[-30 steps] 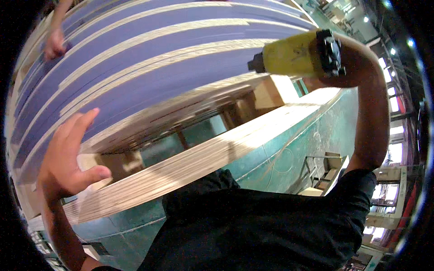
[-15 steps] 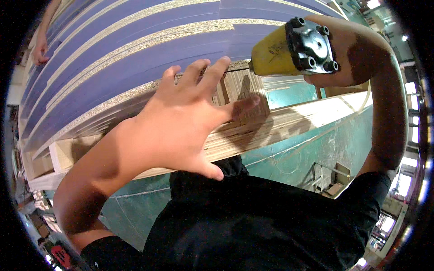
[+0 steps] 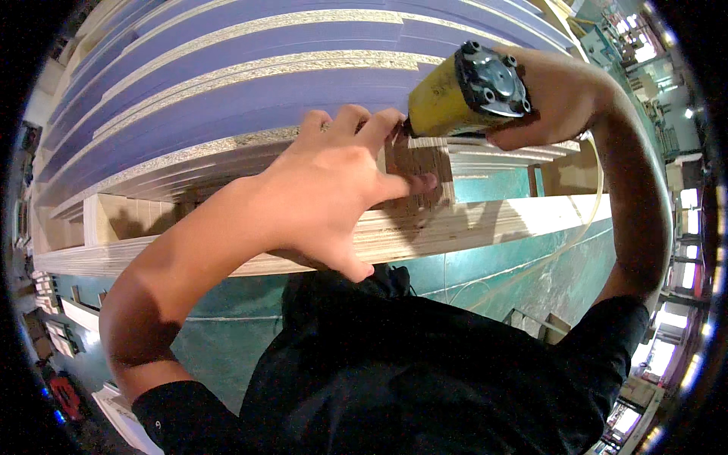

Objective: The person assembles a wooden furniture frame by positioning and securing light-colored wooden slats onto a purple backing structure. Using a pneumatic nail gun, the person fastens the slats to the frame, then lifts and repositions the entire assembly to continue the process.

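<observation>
My right hand (image 3: 553, 95) is wrapped round the handle of a yellow and black nail gun (image 3: 444, 98). The gun's nose points left and down, at the far end of a short plywood block (image 3: 436, 161), close to my left fingertips. My left hand (image 3: 322, 178) is spread over the block and the long layered wooden rail (image 3: 485, 220). Its index finger lies across the block, the far fingers bend at the block's far end, and the thumb sticks out past the rail's near edge. The underside of the left hand is hidden.
Long purple-faced boards (image 3: 303, 102) with rough pale edges stand in rows beyond the rail. A thin air hose (image 3: 599, 182) hangs from the gun. Framed wooden openings (image 3: 136, 212) lie left, green floor (image 3: 227, 307) below. A metal-framed item (image 3: 546, 326) stands on the floor at right.
The nail gun has shifted left and its nose now reaches the block's far end. My left fingers bend more over the wood. Another person's hand at the far left has left the view.
</observation>
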The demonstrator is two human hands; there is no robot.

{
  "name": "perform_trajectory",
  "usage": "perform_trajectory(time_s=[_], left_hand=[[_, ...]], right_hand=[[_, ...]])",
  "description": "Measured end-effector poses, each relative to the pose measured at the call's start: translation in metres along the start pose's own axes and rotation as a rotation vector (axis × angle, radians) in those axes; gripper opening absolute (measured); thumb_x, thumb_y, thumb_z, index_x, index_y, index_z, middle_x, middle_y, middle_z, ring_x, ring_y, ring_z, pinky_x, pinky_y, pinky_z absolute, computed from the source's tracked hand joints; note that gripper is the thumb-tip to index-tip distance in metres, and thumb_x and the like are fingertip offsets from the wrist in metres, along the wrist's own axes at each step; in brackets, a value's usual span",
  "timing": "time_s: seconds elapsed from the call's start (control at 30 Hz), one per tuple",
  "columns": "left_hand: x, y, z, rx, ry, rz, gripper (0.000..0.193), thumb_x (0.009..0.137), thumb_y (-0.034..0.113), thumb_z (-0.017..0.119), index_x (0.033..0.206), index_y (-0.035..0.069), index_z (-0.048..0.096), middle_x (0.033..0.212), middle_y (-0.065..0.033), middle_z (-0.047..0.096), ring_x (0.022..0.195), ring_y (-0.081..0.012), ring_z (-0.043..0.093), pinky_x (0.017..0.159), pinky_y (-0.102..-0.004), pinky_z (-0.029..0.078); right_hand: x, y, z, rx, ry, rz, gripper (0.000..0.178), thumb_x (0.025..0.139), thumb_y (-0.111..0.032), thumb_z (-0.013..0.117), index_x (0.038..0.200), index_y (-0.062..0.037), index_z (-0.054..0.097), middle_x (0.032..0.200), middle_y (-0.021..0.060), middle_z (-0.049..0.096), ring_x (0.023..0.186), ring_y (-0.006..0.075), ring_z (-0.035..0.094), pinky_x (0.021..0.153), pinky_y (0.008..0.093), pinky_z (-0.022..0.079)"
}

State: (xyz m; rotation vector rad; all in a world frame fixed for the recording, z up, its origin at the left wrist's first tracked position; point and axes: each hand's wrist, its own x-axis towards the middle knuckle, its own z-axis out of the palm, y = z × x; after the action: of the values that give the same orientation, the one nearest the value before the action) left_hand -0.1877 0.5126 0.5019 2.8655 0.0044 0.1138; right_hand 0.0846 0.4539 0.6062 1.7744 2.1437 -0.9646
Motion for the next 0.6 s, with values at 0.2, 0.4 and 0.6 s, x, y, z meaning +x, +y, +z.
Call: perform_trajectory(time_s=[0.2,0.4,0.6], left_hand=[[-0.008,-0.004,0.005,-0.013,-0.003,0.001,0.084,0.049,0.054,0.084,0.125,0.02,0.071,0.145,-0.0267,0.038,0.131,-0.0442,0.038,0.102,-0.0553,0.036],[-0.004,-0.007,0.005,-0.014,0.031,0.018,0.085,0.052,0.05,0.085,0.131,0.022,0.068,0.145,-0.0287,0.043,0.13,-0.0439,0.041,0.099,-0.0564,0.038],[-0.004,-0.008,0.008,-0.034,0.066,0.031,0.083,0.054,0.047,0.085,0.132,0.022,0.069,0.145,-0.0297,0.044,0.129,-0.0438,0.043,0.098,-0.057,0.039]], right_hand=[[0.006,-0.001,0.001,0.003,0.019,-0.129,0.067,0.073,-0.019,0.088,0.127,-0.0006,0.053,0.112,0.0148,0.071,0.102,0.0228,0.069,0.09,0.036,0.056],[0.005,0.006,-0.003,-0.155,0.045,-0.235,0.064,0.07,-0.02,0.088,0.123,-0.0002,0.057,0.107,0.0139,0.072,0.097,0.021,0.07,0.085,0.0333,0.057],[0.006,0.018,0.009,-0.157,0.177,-0.475,0.057,0.07,-0.019,0.087,0.117,0.0,0.06,0.101,0.0109,0.073,0.09,0.0188,0.07,0.078,0.0322,0.058]])
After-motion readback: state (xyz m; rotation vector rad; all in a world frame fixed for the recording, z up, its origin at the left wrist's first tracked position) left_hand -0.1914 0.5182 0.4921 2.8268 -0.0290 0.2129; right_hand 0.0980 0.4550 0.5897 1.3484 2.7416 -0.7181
